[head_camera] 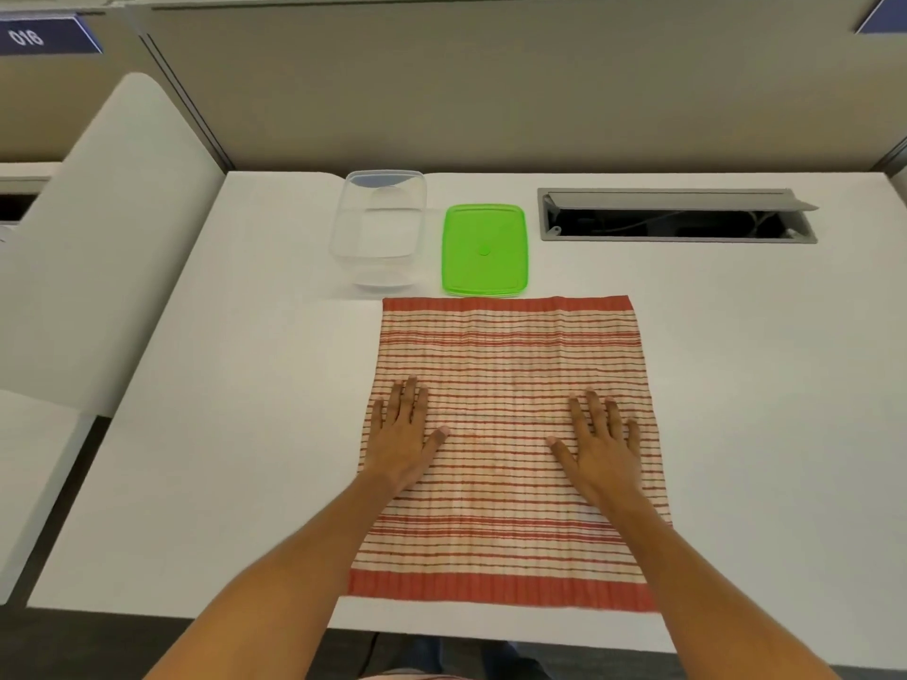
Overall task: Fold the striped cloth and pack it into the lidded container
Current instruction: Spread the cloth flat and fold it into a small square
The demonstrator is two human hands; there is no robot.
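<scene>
The only readable marking is on a dark blue sign (pixel 46 36) fixed at the top of the cubicle partition (pixel 73 105) in the far left corner of the head view. It carries three white characters, which look like "016" seen mirrored or turned around, so the exact order of the digits cannot be told for sure. A second blue sign (pixel 883 14) sits at the top right edge, cut off by the frame, and no characters on it can be read.
</scene>
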